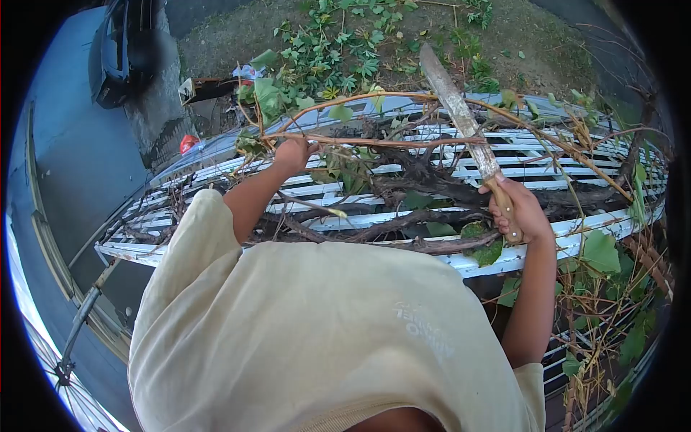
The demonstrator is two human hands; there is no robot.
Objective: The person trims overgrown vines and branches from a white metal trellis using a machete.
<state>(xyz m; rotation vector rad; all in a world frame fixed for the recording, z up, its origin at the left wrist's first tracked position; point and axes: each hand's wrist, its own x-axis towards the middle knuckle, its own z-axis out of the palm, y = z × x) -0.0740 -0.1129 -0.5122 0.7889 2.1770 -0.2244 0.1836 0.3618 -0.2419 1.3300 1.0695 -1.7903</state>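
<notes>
My right hand (524, 212) is wrapped around the wooden handle of a machete (459, 108). Its long, worn blade points up and away, crossing over the brown vine stems. At left, my left hand (292, 155) is closed at a long, thin vine stem (389, 142) that runs rightward under the blade; the fingertips are partly hidden. Green leaves (269, 99) hang from the stems just beyond that hand. Thick, dark vine trunks (421, 173) lie across the white slats between my two hands.
A white slatted metal frame (216, 167) spans the view before me. Ground with leafy plants (327, 50) lies below and beyond it. A dark car (114, 54) stands at upper left, and a red bag (188, 143) lies near the slats. More vines (601, 253) hang at right.
</notes>
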